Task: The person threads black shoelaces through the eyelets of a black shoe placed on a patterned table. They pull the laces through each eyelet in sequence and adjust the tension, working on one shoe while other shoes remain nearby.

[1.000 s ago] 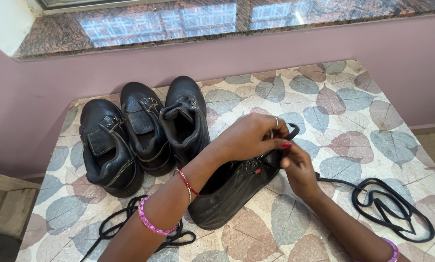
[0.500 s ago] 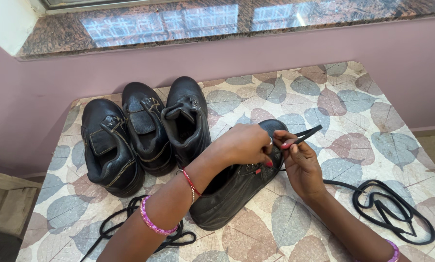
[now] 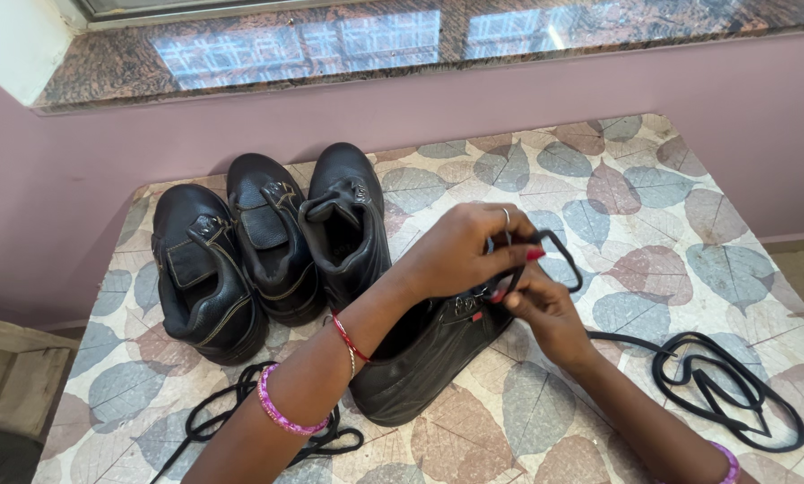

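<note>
A flat black shoelace [image 3: 559, 255] is arching in a loop above the toe end of a black leather ankle boot [image 3: 424, 354], which is lying on the leaf-patterned table [image 3: 635, 188] with its long axis running from the near-left heel up toward the far-right toe. The lace's free length is trailing off to the right across the table into a loose coil [image 3: 720, 385]. The loop is sitting just beyond the fingertips of both hands — away from the person and slightly right. The left hand [image 3: 460, 246] is reaching across over the boot's eyelet area, its thumb and forefinger pressed together on the lace. The right hand [image 3: 545, 309] is directly beneath and touching it, fingers curled in and pinching the lower strand; it is the nearer hand to the trailing length. Three more black boots [image 3: 267, 242] are standing side by side at the far left, near the pink wall [image 3: 599, 81], and another black lace [image 3: 240, 417] is lying tangled under the left forearm.
</note>
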